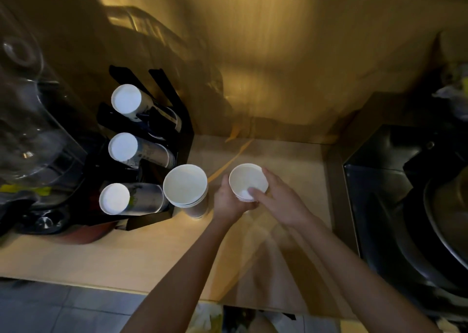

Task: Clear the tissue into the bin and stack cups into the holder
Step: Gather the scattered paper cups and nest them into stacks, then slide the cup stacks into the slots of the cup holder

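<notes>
A small stack of white paper cups (247, 179) is held upright over the wooden counter (126, 256). My left hand (229, 201) grips its side from the left and below. My right hand (281, 201) wraps the right side, with the index finger reaching into the top cup. Just left stands a wider stack of white cups (186, 188), rim up, on the counter. The black cup holder (157, 155) at the left carries three rows of cups lying with their white bases toward me. No tissue is visible.
A clear glass appliance (30, 130) stands at the far left beside the holder. A dark sink (405, 193) with a metal bowl fills the right side. A bin with a pale liner (210, 317) shows below the counter's front edge. Wooden wall panels rise behind.
</notes>
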The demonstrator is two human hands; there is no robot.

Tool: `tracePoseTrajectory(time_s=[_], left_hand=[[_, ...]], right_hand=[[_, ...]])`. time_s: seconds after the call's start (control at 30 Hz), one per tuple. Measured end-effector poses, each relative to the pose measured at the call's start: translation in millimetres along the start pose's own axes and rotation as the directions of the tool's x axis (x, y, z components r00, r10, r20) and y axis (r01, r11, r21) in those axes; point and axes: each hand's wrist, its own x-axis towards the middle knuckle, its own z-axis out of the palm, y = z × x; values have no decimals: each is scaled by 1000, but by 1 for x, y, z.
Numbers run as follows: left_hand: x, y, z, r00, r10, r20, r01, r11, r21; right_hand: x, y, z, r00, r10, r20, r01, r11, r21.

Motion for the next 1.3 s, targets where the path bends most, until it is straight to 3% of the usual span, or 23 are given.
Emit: tracePoseTrajectory(time_s=[0.1,0.23,0.37,0.5,0.57,0.7,0.83,0.9,0.93,1.0,1.07,1.17,1.3], left_hand=[[-7,10,-6,1000,22,-13,-23,1000,-5],[-21,38,-30,990,138,-29,-139,989,-52],[-41,79,-75,923,364,-122,-376,920,-105],[-55,91,-128,714,687,-133,-685,725,68],[-56,78,-156,620,780,-89,-760,625,180],[-64,45,-210,493,868,69,-770,397,500],[-78,15,-259,427,887,175,-657,171,734],[-85,0,-281,441,889,125,-650,221,727],[-90,-6,-289,478,876,62,-683,326,654],[-98,-16,-304,624,776,-95,-709,613,349],[-105,-23,-314,748,637,-187,-635,769,81],[-107,-30,-323,792,566,-228,-581,814,1],[-109,-39,-323,762,626,-165,-605,780,162]], right_hand=[[6,-4,-17,989,115,-91,-74,925,372],[0,-18,-44,961,215,-175,-95,848,522],[-10,-53,-62,963,231,-139,-85,750,656],[-22,-102,-62,993,113,20,-93,686,722],[-27,-128,-57,985,7,173,-131,681,720],[-33,-174,-31,891,-135,433,-183,766,616],[-35,-206,5,890,-249,382,-84,734,674],[-35,-218,22,914,-302,272,22,704,710],[-36,-224,30,929,-312,198,81,694,716],[-37,-232,49,947,-312,74,169,681,712],[-40,-234,70,949,-313,30,223,738,637],[-45,-230,95,941,-337,-14,317,869,381],[-45,-221,124,912,-405,-68,411,896,170]])
